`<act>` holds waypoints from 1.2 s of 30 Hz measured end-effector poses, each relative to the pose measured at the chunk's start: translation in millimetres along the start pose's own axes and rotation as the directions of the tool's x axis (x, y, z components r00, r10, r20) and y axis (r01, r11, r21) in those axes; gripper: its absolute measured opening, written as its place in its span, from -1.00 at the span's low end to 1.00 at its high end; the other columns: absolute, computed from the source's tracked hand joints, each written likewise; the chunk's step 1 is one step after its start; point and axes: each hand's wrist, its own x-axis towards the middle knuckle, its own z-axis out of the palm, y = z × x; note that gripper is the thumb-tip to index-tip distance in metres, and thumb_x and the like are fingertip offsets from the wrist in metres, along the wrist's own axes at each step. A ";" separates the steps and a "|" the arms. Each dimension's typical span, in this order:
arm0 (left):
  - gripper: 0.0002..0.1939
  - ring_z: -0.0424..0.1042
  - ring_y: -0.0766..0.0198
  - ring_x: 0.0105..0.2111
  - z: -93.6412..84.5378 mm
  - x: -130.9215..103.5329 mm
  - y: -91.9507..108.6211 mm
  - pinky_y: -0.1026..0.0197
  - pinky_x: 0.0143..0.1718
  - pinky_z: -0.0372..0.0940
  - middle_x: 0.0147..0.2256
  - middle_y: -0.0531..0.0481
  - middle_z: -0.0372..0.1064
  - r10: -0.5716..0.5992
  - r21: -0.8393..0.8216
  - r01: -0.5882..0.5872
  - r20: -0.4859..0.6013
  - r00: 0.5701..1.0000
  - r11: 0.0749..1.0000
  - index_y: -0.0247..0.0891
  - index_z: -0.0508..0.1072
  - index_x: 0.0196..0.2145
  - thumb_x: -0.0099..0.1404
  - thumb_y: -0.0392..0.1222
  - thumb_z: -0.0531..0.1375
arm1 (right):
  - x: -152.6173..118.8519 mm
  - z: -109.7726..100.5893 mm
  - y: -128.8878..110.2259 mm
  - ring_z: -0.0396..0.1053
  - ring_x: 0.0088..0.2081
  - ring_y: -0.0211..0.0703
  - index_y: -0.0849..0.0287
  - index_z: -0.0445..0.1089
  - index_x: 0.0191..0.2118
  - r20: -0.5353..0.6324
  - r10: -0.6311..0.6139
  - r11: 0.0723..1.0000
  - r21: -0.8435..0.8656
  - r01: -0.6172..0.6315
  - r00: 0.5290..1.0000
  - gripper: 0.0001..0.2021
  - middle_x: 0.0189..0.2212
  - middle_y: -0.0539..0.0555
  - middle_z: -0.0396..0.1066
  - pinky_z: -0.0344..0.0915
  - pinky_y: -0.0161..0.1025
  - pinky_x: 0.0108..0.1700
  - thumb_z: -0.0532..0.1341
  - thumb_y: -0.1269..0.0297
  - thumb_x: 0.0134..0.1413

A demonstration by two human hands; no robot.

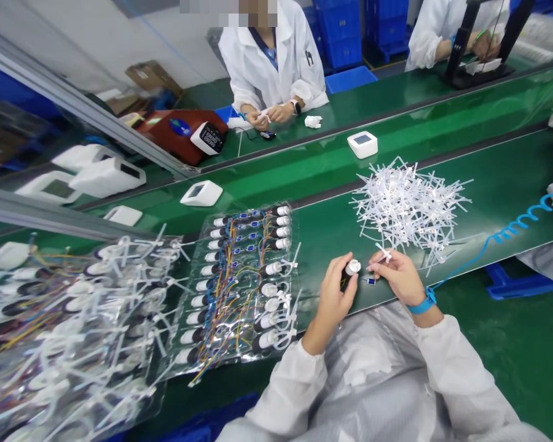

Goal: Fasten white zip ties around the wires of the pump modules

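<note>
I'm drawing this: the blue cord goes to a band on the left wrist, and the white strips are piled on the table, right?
No: the head view shows the band on the wrist of the right hand, not the left. The blue cord goes to it, and the white strips are piled on the table.

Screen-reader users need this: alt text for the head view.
Left hand grips a black-and-white cylindrical part; right hand pinches a white tube piece. Wired parts in a clear tray lie left, white strips beyond.
</note>
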 end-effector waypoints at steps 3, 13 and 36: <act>-0.67 0.57 0.02 0.13 -1.1 4.9 -0.3 -0.01 0.17 0.47 0.12 -0.25 0.55 -0.024 -0.026 0.025 0.046 0.999 0.999 -0.20 0.51 0.24 0.58 -0.22 0.20 | 0.5 -1.8 0.5 0.54 -0.33 -0.17 0.10 0.59 -0.27 -0.008 -0.045 0.999 -0.022 0.045 0.999 -0.74 -0.20 0.05 0.63 0.49 -0.22 -0.25 0.60 0.11 0.12; -0.68 0.62 0.03 0.05 -0.4 9.9 -1.7 0.07 0.08 0.50 0.08 -0.19 0.62 -0.129 -0.132 0.147 0.132 0.983 0.980 -0.16 0.57 0.23 0.59 -0.11 0.26 | -2.5 -1.4 -0.6 0.53 -0.34 -0.09 0.08 0.64 -0.17 -0.057 -0.018 0.996 -0.089 0.013 0.998 -0.74 -0.31 0.05 0.63 0.49 -0.17 -0.27 0.56 0.05 0.16; -0.83 0.62 0.12 -0.10 -4.5 8.9 2.0 0.17 -0.03 0.45 -0.08 -0.10 0.64 -0.140 -0.224 0.171 0.147 0.979 0.959 -0.20 0.61 0.03 0.52 -0.19 0.32 | -9.7 13.7 -7.9 0.47 -0.50 -0.20 0.07 0.62 0.00 -0.093 -0.103 0.956 -0.283 0.073 0.990 -0.78 -0.41 -0.03 0.54 0.43 -0.26 -0.43 0.33 0.08 0.45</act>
